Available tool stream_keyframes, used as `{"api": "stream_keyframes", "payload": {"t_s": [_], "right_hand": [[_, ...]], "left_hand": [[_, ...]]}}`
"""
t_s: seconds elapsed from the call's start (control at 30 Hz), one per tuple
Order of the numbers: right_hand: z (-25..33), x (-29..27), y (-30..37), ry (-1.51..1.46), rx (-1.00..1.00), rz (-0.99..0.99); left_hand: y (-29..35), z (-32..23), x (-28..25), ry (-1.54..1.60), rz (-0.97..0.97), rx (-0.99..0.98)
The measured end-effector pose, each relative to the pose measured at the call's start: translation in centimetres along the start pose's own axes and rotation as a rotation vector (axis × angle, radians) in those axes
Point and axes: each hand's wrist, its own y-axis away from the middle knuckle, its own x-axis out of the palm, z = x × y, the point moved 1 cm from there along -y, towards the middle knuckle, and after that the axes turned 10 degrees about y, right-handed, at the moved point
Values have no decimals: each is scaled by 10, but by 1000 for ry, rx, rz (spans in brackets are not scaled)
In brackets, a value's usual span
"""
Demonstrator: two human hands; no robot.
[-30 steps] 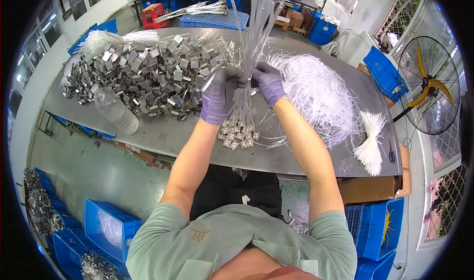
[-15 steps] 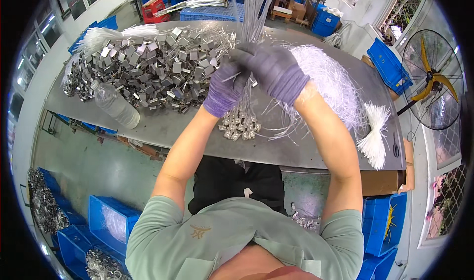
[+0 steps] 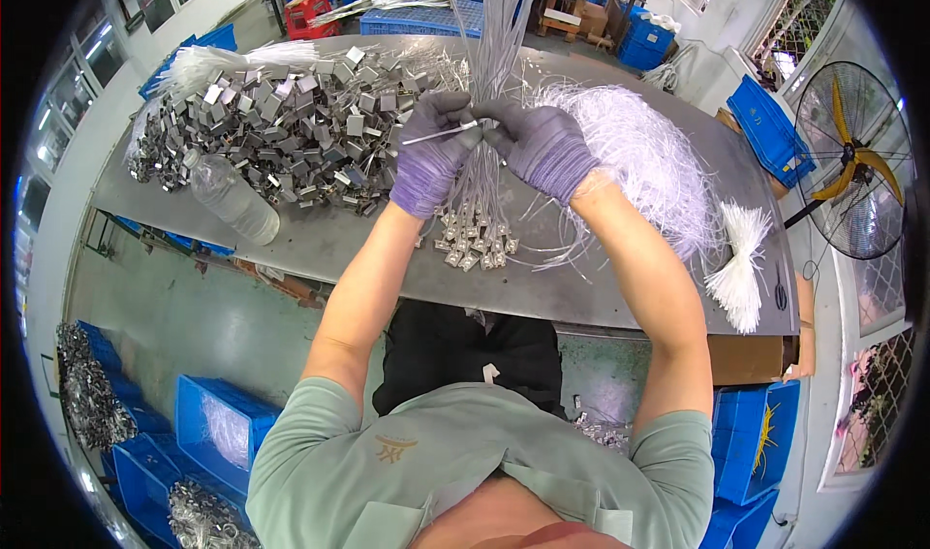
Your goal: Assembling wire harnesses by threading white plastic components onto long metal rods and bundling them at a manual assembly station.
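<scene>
My left hand (image 3: 433,147) and my right hand (image 3: 542,142), in grey gloves with purple cuffs, meet at a bundle of thin grey cables (image 3: 499,31). Between their closed fingertips is a thin white cable tie (image 3: 438,135), its tail sticking out to the left across the left glove. Whether the tie loops round the bundle is hidden by the fingers. Below the hands, the cables end in a cluster of small metal connectors (image 3: 475,244) lying on the grey table (image 3: 387,268).
On the left are a large heap of grey metal-cased parts (image 3: 281,123) and a clear plastic bottle (image 3: 232,200). To the right lie a pile of clear strands (image 3: 644,166) and a bunch of white ties (image 3: 740,268). A fan (image 3: 849,156) stands beyond the table's right end.
My hands have drawn apart and lowered slightly; the right no longer covers the left's fingers. The white cable tie now shows between them.
</scene>
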Motion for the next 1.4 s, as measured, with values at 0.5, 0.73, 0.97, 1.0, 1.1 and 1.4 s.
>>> {"api": "stream_keyframes", "payload": {"t_s": [0.5, 0.73, 0.97, 1.0, 1.1, 1.4], "right_hand": [[3, -18, -24, 110, -121, -15], [-4, -14, -31, -142, -68, 131], [-37, 20, -14, 245, -28, -11], [-41, 24, -13, 282, -22, 24], [-41, 32, -5, 329, -8, 67], [9, 43, 15, -884, -399, 36]], "left_hand": [[-8, 35, 1, -161, -221, 344], [4, 8, -13, -393, -26, 436], [11, 11, -44, -704, -36, 396], [10, 10, -43, -703, -39, 397], [6, 8, -34, 563, 125, -76], [-6, 34, -23, 886, -179, -499]]}}
